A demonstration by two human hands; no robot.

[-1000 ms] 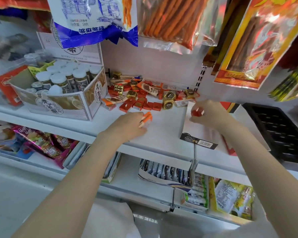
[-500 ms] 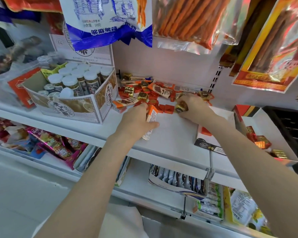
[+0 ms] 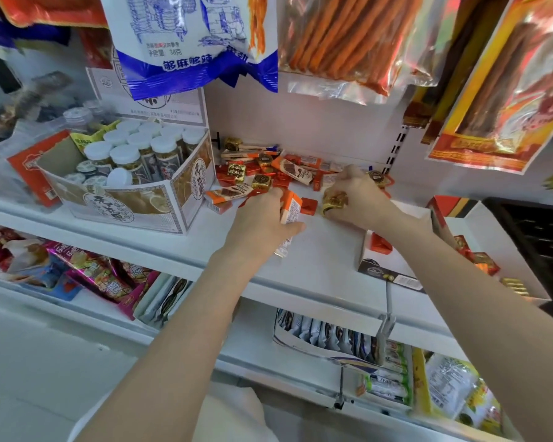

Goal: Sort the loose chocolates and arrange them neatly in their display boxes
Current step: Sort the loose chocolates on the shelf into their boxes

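Running across the whole view we see a white shelf, smooth and flat, with glossy snack bags hanging above it. On its left stands a printed cardboard carton filled with white-capped round jars. On the right lies a shallow white display box with a few red and gold pieces along its inner wall; a second low box with a dark front edge sits just beside it and holds a single red square. A black moulded tray fills the far right.

At the back of the shelf, against the wall, the loose chocolates lie in a jumbled heap: flat red foil squares, small gold foil cubes with dark round labels, and long orange-and-white wrapped bars printed with a brown chocolate picture.

Our left hand rests at the near edge of the heap, fingers curled round a bundle of orange-and-white bars, whose ends stick out below the palm. Our right hand is just to its right, fingers bent around a crinkled gold foil chocolate held at the thumb side. Between the two hands a lone red square lies flat on the shelf.
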